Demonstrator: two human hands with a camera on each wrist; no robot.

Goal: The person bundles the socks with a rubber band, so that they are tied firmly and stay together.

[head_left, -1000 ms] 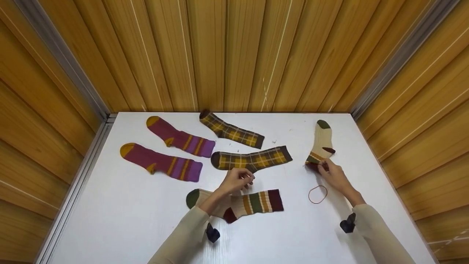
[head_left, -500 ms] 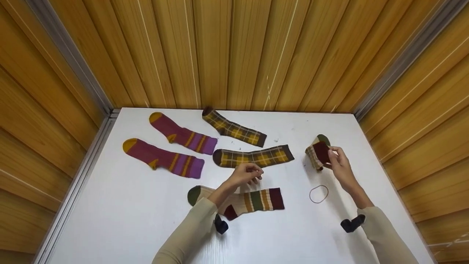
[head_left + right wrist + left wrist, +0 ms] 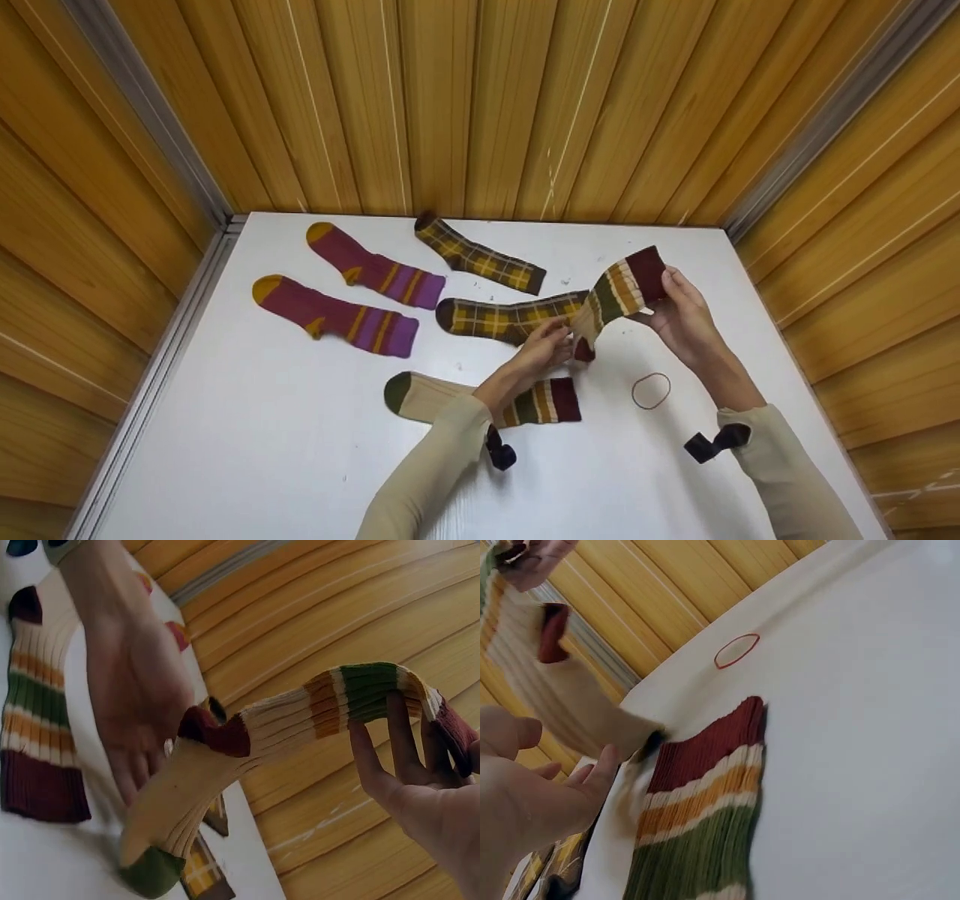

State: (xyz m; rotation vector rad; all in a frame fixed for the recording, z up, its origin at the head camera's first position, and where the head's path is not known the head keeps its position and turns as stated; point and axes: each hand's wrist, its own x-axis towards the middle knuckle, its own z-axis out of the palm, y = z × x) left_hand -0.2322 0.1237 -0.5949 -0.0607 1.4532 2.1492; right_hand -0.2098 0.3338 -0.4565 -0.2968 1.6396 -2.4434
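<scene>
My right hand grips the dark red cuff of a beige striped sock, which it holds up above the table. The sock's foot hangs down, and its green toe shows in the right wrist view. Close to the sock's heel is my left hand, its fingers loosely extended; whether they touch the sock I cannot tell. A matching beige striped sock lies flat under my left forearm, which hides its middle. Its red, orange and green bands show in the left wrist view.
Two maroon and purple socks lie on the left of the white table. Two brown and yellow plaid socks lie at the middle and back. A thin red elastic band rests at right. Wood-patterned walls enclose the table.
My right hand has lifted the striped sock off the right side of the table and brought it leftward, cuff up. My left hand has moved right, toward the sock.
</scene>
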